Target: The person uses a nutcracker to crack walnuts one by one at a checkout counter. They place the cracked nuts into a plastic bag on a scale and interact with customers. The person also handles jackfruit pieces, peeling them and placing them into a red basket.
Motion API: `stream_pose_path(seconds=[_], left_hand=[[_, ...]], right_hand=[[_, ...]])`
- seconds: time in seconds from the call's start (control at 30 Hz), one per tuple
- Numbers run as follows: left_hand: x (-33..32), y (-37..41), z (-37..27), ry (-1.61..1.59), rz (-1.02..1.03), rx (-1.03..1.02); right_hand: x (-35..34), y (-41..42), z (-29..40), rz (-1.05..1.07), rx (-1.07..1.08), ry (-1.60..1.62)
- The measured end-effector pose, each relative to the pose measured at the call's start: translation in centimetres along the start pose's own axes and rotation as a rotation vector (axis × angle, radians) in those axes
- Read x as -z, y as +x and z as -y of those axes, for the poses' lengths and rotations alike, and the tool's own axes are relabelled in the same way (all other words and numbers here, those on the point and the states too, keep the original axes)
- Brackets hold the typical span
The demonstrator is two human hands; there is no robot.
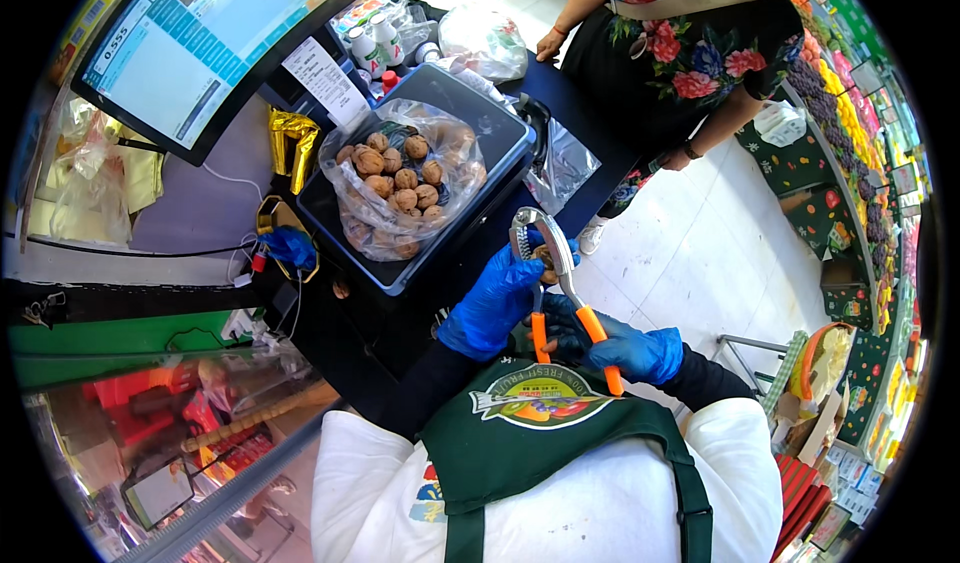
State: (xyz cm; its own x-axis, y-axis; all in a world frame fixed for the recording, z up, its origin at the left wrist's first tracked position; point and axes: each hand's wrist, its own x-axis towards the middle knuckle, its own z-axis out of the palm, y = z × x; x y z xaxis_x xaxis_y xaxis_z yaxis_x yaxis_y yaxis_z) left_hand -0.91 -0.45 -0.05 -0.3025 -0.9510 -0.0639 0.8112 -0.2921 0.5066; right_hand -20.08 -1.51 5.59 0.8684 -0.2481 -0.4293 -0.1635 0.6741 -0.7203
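Note:
A metal nutcracker (561, 254) with toothed jaws and orange handles is held up in front of my apron. My right hand (634, 349), in a blue glove, grips its spread handles. Between the jaws sits a walnut (547, 264). My left hand (491, 300), also gloved in blue, has its fingertips on that walnut, partly hidden by the jaws. Beyond my left hand, a clear plastic bag (461, 180) of several whole walnuts (406, 179) rests on a dark weighing scale tray (401, 272).
A scale display (217, 45) and a printed receipt (322, 79) stand at upper left. White bottles (386, 40) and a filled plastic bag (482, 42) sit behind the tray. Across the counter (592, 135) stands a person in a floral top (686, 53). Fruit displays (847, 120) line the right.

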Motion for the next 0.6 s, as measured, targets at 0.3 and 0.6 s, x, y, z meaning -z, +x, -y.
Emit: stream_pose_path(seconds=[0.3, 0.6], left_hand=[[0.3, -0.3, 0.6, 0.023, -0.024, -0.011], [0.1, -0.9, 0.4, 0.057, -0.065, 0.035]], right_hand=[[-0.6, 0.4, -0.1, -0.053, -0.047, -0.063], [-0.4, 1.3, -2.8, -0.049, 0.059, 0.037]])
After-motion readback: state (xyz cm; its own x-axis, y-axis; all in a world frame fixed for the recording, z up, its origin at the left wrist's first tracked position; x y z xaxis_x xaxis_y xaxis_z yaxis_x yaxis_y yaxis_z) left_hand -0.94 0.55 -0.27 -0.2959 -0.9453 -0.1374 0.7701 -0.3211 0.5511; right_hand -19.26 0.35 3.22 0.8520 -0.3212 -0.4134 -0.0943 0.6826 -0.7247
